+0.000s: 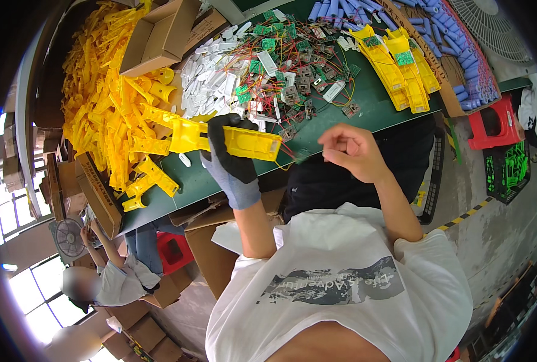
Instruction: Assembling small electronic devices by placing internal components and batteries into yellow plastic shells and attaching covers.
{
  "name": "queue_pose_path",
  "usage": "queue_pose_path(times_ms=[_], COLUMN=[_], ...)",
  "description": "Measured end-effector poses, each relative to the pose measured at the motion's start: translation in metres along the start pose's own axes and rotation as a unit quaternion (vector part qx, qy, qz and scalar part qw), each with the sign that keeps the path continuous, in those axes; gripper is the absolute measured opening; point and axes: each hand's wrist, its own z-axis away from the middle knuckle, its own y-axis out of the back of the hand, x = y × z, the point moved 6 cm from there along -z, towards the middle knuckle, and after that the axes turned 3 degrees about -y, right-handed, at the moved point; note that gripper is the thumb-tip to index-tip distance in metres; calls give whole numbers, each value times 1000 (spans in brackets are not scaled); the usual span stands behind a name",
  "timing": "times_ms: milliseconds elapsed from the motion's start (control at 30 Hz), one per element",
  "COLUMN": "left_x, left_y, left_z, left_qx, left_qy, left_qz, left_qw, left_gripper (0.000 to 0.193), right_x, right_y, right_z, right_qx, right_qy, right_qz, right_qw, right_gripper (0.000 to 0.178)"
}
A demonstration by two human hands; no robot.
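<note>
My left hand (pixel 232 158), in a grey glove with black palm and fingers, is wrapped round a yellow plastic housing (pixel 253 143) above the table's near edge. Red and yellow wires (pixel 286 152) come out of the housing's right end, beside a blurred greenish patch that I cannot make out. Bare and a short way to the right, my right hand (pixel 358 154) has its thumb and forefinger apart and the other fingers curled; nothing shows in it. Beyond both hands lies a heap of green circuit boards (pixel 268 44) with wires, mixed with white plastic pieces (pixel 205 87).
Yellow housings (pixel 102 102) pile up on the left, beside an open cardboard box (pixel 159 39). More housings (pixel 401 69) with boards lie at the right of the green table (pixel 365 117). Purple-blue cylindrical cells (pixel 461 57) fill a carton. A red stool (pixel 495 123) and another person (pixel 123 277) are nearby.
</note>
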Motion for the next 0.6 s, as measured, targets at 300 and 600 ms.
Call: queue_pose_path(times_ms=[300, 600], left_x=[8, 9], left_y=[-31, -17], left_z=[17, 1], left_qx=[-25, -8], left_qy=[41, -57], left_qz=[11, -36], left_qw=[999, 998], left_gripper=[29, 23], right_x=[5, 22], right_y=[-26, 4], right_z=[3, 17], right_qx=[-96, -41], right_qy=[204, 88], right_qz=[200, -274], right_qw=[954, 957], right_gripper=[52, 41])
